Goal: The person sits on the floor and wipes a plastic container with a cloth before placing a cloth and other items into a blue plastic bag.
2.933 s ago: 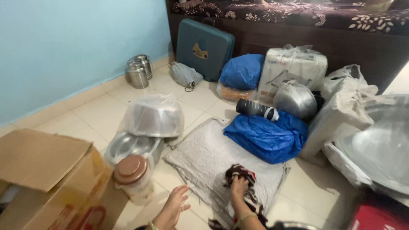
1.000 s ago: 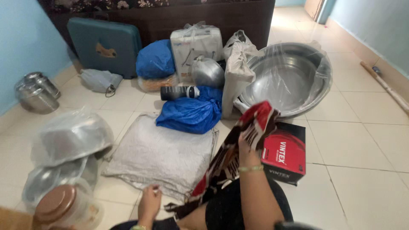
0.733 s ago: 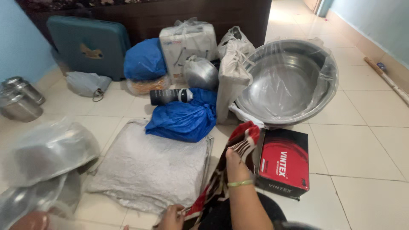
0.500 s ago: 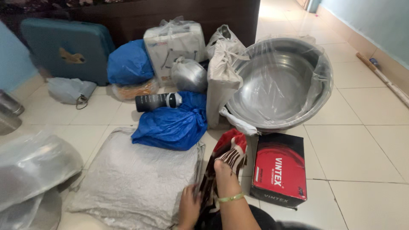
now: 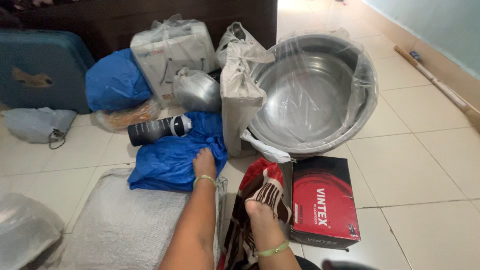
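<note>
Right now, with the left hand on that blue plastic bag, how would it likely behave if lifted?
The blue bag looks soft and crinkled under the left hand, so it would probably sag rather than hold shape. Its plastic looks smooth, possibly slippery. The black bottle seems to lean on it and might roll.

A plastic-wrapped steel basin [image 5: 310,90], red box [image 5: 325,200], teal case [image 5: 40,67], perhaps a flask [image 5: 157,130]

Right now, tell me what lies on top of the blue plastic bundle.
On the blue plastic bundle lies a black bottle with a white band, at its far edge, and the left hand presses on its near side. What the bundle holds is covered.
</note>
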